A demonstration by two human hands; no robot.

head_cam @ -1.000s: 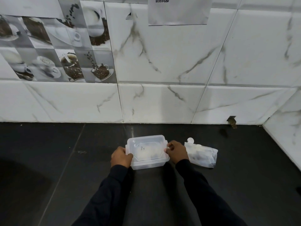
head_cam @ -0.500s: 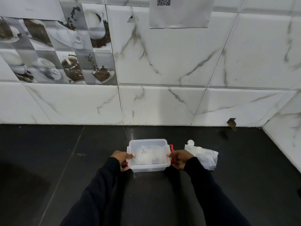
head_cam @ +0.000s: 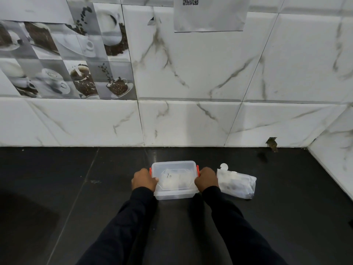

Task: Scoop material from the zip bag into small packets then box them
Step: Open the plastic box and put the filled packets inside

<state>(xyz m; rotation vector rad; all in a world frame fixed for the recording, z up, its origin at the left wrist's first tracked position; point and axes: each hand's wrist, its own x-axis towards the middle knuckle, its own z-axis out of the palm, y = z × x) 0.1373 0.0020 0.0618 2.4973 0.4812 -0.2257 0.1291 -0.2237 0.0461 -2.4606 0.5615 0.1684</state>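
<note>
1. Centrally, low in the frame, a clear lidded box (head_cam: 174,167) sits on the dark counter (head_cam: 76,188), with whitish packets (head_cam: 172,181) dimly visible through its lid.
2. The left hand (head_cam: 144,179) grips the box's left end, fingers curled at an orange clip (head_cam: 150,170).
3. The right hand (head_cam: 206,178) grips the right end likewise.
4. Just right of that hand lies the zip bag (head_cam: 236,185), with a small white disc (head_cam: 223,166) at its upper corner.
</note>
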